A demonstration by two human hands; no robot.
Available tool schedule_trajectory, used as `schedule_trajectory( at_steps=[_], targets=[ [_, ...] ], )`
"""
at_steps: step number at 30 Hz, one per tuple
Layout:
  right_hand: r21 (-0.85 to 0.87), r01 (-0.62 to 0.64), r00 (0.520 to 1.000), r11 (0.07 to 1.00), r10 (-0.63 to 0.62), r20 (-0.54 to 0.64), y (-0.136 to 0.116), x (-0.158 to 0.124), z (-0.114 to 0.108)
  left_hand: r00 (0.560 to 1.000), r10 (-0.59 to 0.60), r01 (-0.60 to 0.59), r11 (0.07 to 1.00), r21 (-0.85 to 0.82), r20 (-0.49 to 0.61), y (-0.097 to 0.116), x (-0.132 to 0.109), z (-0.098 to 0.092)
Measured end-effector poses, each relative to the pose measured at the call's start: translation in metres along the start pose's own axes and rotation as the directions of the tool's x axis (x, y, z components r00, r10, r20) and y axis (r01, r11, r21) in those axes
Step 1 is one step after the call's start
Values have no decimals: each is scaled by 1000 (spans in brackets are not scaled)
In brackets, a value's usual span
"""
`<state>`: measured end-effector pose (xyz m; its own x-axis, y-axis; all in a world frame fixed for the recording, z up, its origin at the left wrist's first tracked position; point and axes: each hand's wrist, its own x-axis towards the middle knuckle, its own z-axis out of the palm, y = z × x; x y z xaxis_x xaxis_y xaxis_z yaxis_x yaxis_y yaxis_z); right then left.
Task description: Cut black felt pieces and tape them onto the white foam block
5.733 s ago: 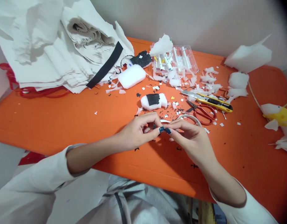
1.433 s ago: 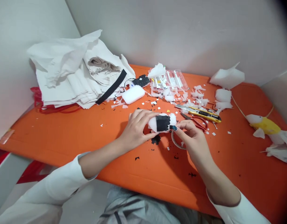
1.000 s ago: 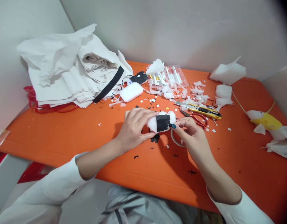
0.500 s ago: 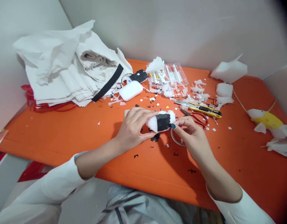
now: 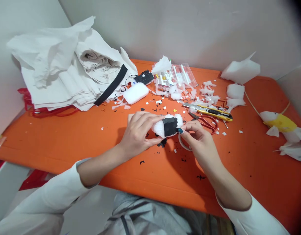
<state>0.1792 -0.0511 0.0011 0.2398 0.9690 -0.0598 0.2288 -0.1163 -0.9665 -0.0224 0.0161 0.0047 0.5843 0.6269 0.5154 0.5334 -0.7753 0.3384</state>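
1 held pc. [image 5: 168,126], 1 cutter [image 5: 209,112], 1 pr. scissors [image 5: 201,118], 1 blk. strip [image 5: 113,86] (scraps [image 5: 208,91]: uncountable).

A yellow-and-white fish [image 5: 284,124] lies right of a clear case [image 5: 191,76].

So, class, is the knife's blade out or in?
Out: the silver blade sticks out past the yellow handle.

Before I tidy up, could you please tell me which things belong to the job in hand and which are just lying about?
Likely belonging:
white piece with black patch, left hand gripping, right hand at its edge
probably scissors
probably yellow cutter

Lying about, apparently:
fish-like figure
marker pens
white sheets
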Motion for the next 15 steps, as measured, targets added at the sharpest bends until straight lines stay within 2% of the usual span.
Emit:
schedule_trajectory(
  at_steps=[6, 15],
  targets=[
    [-19, 17, 1000, 1000, -18, -25, 0, -1, 2, 999, -29, 29, 1000, -2, 23, 1, 0, 0],
    [-107, 98, 992, 989, -107, -75, 2, -4, 5, 1000, -15, 14, 999, -30, -17, 3, 0, -1]
  ],
)
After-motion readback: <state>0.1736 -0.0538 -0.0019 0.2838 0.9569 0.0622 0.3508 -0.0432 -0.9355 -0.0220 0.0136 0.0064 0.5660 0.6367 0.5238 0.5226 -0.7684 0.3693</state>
